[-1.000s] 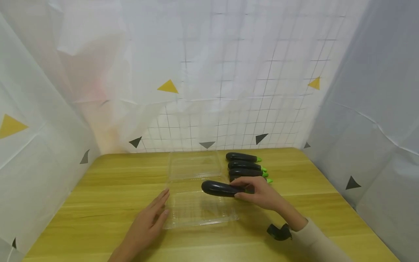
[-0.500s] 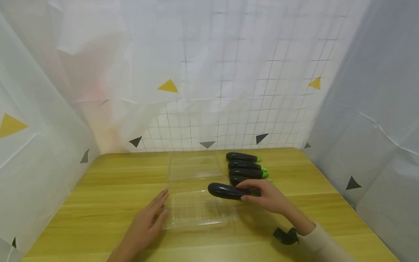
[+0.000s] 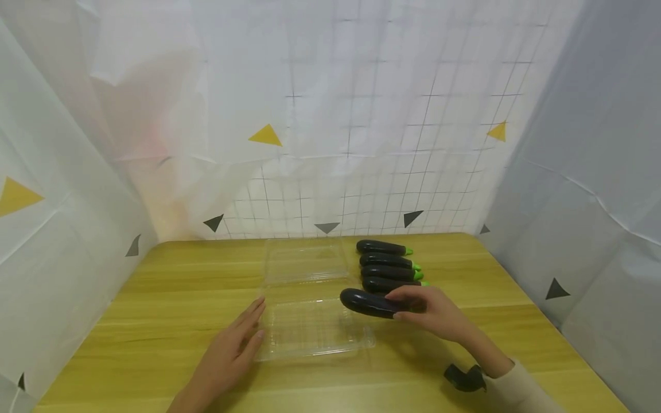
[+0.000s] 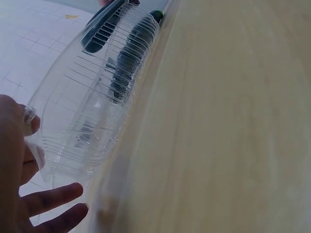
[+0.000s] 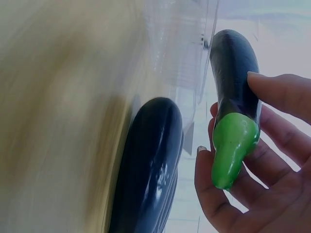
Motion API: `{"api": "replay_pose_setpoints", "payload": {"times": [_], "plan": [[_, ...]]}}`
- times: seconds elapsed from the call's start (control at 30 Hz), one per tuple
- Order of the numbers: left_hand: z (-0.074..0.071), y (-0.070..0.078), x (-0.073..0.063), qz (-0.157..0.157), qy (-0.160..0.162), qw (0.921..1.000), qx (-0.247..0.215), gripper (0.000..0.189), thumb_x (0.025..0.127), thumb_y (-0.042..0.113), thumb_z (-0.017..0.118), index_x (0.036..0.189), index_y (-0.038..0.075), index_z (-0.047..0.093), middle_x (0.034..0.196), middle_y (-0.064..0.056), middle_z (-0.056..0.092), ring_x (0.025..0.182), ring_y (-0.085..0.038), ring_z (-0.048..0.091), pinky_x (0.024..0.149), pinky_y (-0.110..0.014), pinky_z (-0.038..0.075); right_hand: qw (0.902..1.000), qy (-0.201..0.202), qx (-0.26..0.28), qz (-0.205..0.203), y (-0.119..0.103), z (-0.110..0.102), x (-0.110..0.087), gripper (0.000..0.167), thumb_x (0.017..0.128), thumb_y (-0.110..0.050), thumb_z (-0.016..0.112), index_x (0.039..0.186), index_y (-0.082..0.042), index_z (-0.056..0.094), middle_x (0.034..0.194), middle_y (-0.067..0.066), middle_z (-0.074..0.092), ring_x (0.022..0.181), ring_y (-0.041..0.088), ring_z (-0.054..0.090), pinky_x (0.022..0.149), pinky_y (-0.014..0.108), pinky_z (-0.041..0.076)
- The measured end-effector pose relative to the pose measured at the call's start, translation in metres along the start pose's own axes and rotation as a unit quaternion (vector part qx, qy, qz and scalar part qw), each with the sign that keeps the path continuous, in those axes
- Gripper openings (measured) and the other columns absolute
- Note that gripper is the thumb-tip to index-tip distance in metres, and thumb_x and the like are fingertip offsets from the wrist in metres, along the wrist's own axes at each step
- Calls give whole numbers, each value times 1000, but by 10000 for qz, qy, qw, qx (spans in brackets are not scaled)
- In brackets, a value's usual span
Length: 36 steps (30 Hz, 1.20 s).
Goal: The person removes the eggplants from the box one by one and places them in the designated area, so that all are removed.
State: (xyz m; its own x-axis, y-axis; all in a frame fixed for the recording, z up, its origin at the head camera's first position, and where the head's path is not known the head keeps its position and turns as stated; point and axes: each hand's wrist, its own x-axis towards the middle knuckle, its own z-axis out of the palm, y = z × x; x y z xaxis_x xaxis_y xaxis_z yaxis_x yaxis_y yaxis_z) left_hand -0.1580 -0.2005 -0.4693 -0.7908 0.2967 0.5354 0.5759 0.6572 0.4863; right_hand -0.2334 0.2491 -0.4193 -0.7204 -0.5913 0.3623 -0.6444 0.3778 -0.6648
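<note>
My right hand (image 3: 439, 315) holds a dark eggplant (image 3: 365, 304) by its stem end, thumb on one side and fingers on the other. Its green cap (image 5: 234, 131) shows in the right wrist view. The eggplant is raised above the table, over the right side of an open clear plastic clamshell container (image 3: 315, 351). Beside the container's left edge my left hand (image 3: 229, 353) lies with straight fingers and thumb touching the rim. The left wrist view shows the ribbed clear wall (image 4: 68, 97) against the thumb and a finger, with other fingers spread.
Several more eggplants (image 3: 389, 272) lie in a row behind my right hand, green ends to the right. The container's lid (image 3: 304, 244) lies folded back toward the rear. A dark curved piece (image 3: 465, 378) is at my right wrist. White sheeting (image 3: 310, 172) surrounds the wooden table (image 3: 170, 321).
My right hand has moved right and slightly nearer with the eggplant, from over the container toward its right edge. My left hand has barely moved.
</note>
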Motion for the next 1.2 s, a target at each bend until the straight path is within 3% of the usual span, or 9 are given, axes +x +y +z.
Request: {"api": "replay_pose_setpoints", "payload": {"times": [0.23, 0.33, 0.87, 1.07, 1.2], "plan": [[0, -1, -1, -21, 26, 10000, 37, 52, 104, 9, 63, 153, 2, 49, 160, -12, 44, 118, -26, 67, 113, -22, 31, 9998, 143, 8, 163, 2, -8, -12, 30, 94, -11, 79, 124, -10, 73, 117, 3, 74, 101, 19, 69, 76, 34, 62], [0, -1, -1, 39, 66, 10000, -14, 52, 103, 7, 64, 153, 1, 49, 159, -13, 44, 119, -27, 67, 113, -17, 26, 9997, 144, 33, 198, 4, -11, -15, 30, 94, -10, 79, 124, -8, 73, 118, 4, 73, 102, 20, 69, 77, 34, 62], [0, -1, -2, -2, 29, 10000, -62, 53, 103, 5, 64, 153, 2, 49, 160, -12, 44, 116, -26, 68, 112, -17, 28, 9996, -88, 125, 231, 23, -25, -27, 32, 92, -8, 80, 124, -6, 72, 119, 10, 73, 105, 19, 69, 79, 37, 63], [0, -2, -2, 34, 36, 10000, -70, 52, 104, 7, 63, 154, 2, 49, 160, -12, 44, 117, -27, 68, 113, -15, 24, 9990, -191, -127, 384, 27, -29, -29, 31, 92, -12, 81, 122, -9, 74, 117, 6, 74, 104, 18, 69, 79, 36, 62], [-1, -2, -1, 50, 43, 10000, -55, 51, 104, 8, 63, 153, 1, 49, 159, -13, 44, 115, -26, 69, 113, -19, 29, 9985, -286, -296, 349, 28, -30, -30, 31, 92, -12, 81, 121, -11, 74, 116, 4, 74, 104, 18, 69, 77, 37, 61]]}}
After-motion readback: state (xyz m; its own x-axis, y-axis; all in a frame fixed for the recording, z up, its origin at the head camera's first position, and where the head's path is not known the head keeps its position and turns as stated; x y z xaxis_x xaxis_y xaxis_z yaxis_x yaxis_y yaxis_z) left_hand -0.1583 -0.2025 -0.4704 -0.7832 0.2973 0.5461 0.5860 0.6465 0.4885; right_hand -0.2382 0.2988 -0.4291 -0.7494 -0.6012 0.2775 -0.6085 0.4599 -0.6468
